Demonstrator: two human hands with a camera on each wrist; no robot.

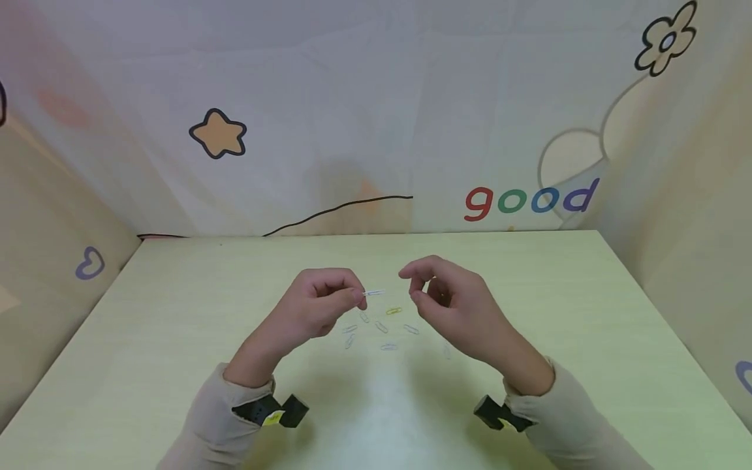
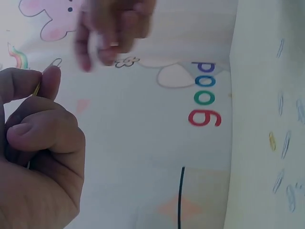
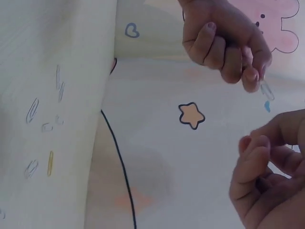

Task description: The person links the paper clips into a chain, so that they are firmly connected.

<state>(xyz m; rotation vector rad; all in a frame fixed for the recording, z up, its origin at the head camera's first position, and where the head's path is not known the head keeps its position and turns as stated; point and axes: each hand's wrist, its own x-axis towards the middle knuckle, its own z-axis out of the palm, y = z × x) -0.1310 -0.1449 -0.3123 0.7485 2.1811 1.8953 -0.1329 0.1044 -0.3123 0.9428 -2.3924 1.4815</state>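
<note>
My left hand (image 1: pixel 320 300) pinches a pale wire paper clip (image 1: pixel 373 293) between thumb and forefinger, its end sticking out to the right. In the left wrist view a bit of yellow wire (image 2: pixel 36 89) shows between the same fingertips, with the pale clip's loop beyond them. Across a small gap, my right hand (image 1: pixel 455 303) is raised with its fingers loosely bent and thumb apart from the forefinger; nothing shows between them. On the table below the hands lie a yellow paper clip (image 1: pixel 393 311) and several pale paper clips (image 1: pixel 389 347).
The pale table (image 1: pixel 205 294) runs back to a printed cloth backdrop (image 1: pixel 364 117) with a star and the word "good". Similar cloth walls stand at left and right. A small black camera is strapped to each wrist.
</note>
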